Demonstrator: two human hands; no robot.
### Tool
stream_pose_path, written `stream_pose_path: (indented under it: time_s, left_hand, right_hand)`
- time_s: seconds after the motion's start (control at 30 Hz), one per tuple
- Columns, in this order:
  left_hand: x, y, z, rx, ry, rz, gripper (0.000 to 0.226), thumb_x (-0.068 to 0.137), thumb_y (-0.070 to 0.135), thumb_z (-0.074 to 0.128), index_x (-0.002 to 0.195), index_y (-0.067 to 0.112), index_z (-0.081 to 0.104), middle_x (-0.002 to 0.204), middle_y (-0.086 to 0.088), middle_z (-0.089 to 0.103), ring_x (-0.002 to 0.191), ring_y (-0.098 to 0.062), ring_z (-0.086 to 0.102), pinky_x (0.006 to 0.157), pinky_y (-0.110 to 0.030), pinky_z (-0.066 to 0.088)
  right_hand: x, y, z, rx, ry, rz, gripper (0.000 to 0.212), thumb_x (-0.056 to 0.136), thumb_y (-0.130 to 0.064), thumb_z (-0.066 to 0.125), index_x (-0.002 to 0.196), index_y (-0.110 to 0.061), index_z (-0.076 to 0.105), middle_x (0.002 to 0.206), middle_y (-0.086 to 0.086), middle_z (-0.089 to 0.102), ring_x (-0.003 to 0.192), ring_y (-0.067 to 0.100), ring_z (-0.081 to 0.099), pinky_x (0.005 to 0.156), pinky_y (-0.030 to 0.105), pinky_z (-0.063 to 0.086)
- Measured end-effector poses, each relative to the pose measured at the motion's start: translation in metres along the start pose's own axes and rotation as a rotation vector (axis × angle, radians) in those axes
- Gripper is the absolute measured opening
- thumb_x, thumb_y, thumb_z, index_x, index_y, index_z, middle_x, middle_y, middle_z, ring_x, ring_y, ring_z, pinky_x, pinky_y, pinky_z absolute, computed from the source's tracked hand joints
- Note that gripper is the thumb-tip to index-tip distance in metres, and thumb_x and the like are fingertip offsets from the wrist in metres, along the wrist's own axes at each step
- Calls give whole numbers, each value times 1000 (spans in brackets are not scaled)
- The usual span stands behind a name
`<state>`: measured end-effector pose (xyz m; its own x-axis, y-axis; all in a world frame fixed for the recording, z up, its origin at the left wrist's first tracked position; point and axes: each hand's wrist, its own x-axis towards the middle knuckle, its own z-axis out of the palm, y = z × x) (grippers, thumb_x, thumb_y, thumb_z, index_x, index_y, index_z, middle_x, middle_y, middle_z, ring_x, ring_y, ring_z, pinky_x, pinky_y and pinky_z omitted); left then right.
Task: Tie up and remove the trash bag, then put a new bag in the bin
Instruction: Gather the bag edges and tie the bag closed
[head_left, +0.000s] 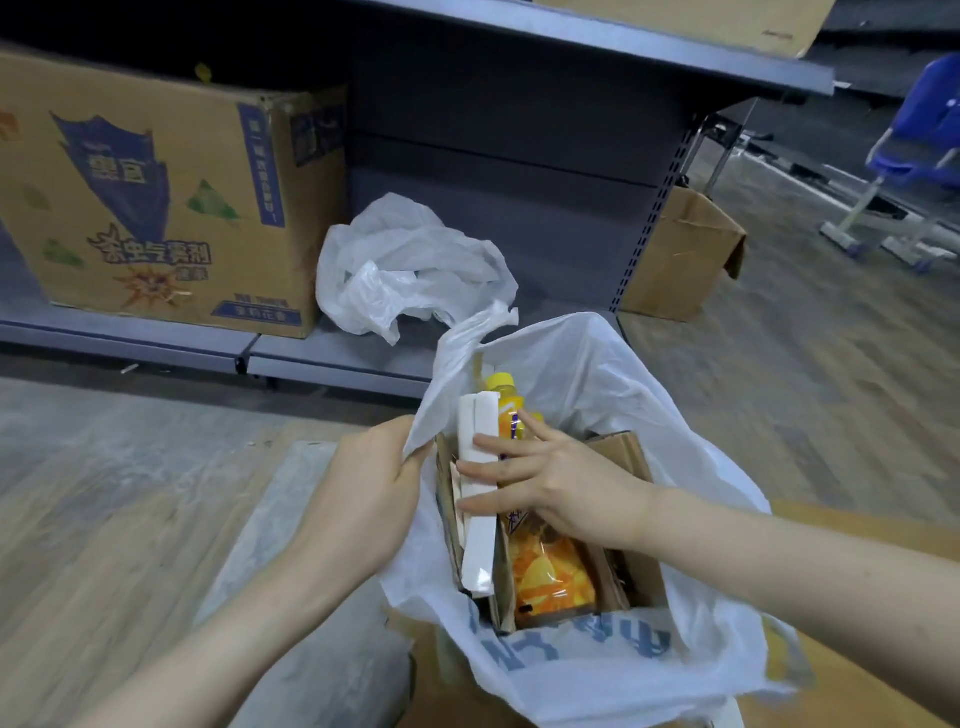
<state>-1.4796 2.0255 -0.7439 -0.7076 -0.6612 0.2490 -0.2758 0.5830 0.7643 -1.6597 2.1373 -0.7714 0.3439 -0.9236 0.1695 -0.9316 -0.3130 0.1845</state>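
Head view, looking down: white translucent plastic trash bag (597, 670) with blue printing, mouth open, lining a brown cardboard box bin (641, 525) at lower centre. Bag rim draped outward over the bin's near and right edges; far-left corner of the rim lifted upright. Left hand (363, 493) pinching that lifted rim between thumb and curled fingers. Right hand (545, 478) inside the bag mouth, fingers spread and straight, resting on a white flat rectangular carton (480, 499) standing on edge against the left wall. Beside the carton: orange bottle with yellow cap (504, 400) and orange printed snack packet (550, 577). Bin close in front of a grey metal shelf (332, 353); second crumpled white plastic bag (410, 260) lying on the shelf, just beyond the bin. Large printed cardboard box (156, 197) on the shelf, left. Open wood-pattern floor (104, 467) to the left and far right.
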Motion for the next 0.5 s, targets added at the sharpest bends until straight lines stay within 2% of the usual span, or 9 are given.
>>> stream_pose_path:
  time_s: [0.13, 0.17, 0.23, 0.33, 0.4, 0.47, 0.5]
  left_hand:
    - [-1, -1, -4, 43, -24, -11, 34, 95, 12, 44, 62, 21, 46, 63, 4, 55, 59, -9, 50, 51, -15, 34]
    - [0, -1, -4, 113, -46, 15, 29, 95, 12, 43, 67, 17, 49, 66, 0, 57, 62, -15, 52, 51, -16, 34]
    - [1, 5, -5, 376, -75, 93, 13, 92, 15, 42, 81, 13, 49, 80, -3, 61, 76, -26, 57, 59, -29, 40]
    - [0, 17, -5, 659, -102, 161, 7, 91, 18, 39, 86, 20, 37, 96, 2, 57, 91, -28, 58, 60, -30, 34]
    - [1, 22, -6, 695, -88, 239, 15, 88, 16, 48, 80, 21, 36, 88, 1, 58, 81, -26, 60, 50, -29, 27]
    - [4, 15, -5, 719, -101, 371, 34, 68, 8, 66, 65, 23, 34, 59, -1, 54, 51, -24, 56, 43, -23, 21]
    - [6, 14, -7, 758, -97, 399, 38, 58, 6, 66, 59, 24, 33, 48, 0, 48, 40, -22, 50, 44, -21, 27]
  right_hand:
    - [3, -5, -1, -25, -39, 5, 53, 79, -3, 40, 117, -31, 64, 127, -4, 62, 124, 26, 53, 102, 58, 25]
    - [2, -5, -6, -40, -61, 2, 52, 79, -5, 42, 119, -31, 62, 130, -3, 60, 126, 27, 50, 102, 59, 27]
    - [-1, -6, -17, -71, -110, -8, 51, 81, -11, 49, 127, -31, 54, 138, -1, 52, 133, 27, 43, 104, 59, 30]
    - [-9, -8, -29, -97, -151, 3, 45, 92, -27, 36, 136, -32, 43, 144, 3, 43, 137, 25, 35, 107, 56, 29]
    - [-11, -9, -32, -87, -174, 2, 44, 96, -34, 31, 138, -32, 40, 144, 7, 42, 138, 25, 33, 110, 56, 27]
    - [-11, -10, -32, -86, -210, -18, 44, 97, -38, 28, 140, -33, 37, 146, 6, 40, 139, 24, 31, 112, 53, 19]
    - [-11, -10, -31, -73, -222, -14, 45, 98, -40, 25, 140, -33, 37, 147, 4, 39, 140, 23, 29, 112, 50, 15]
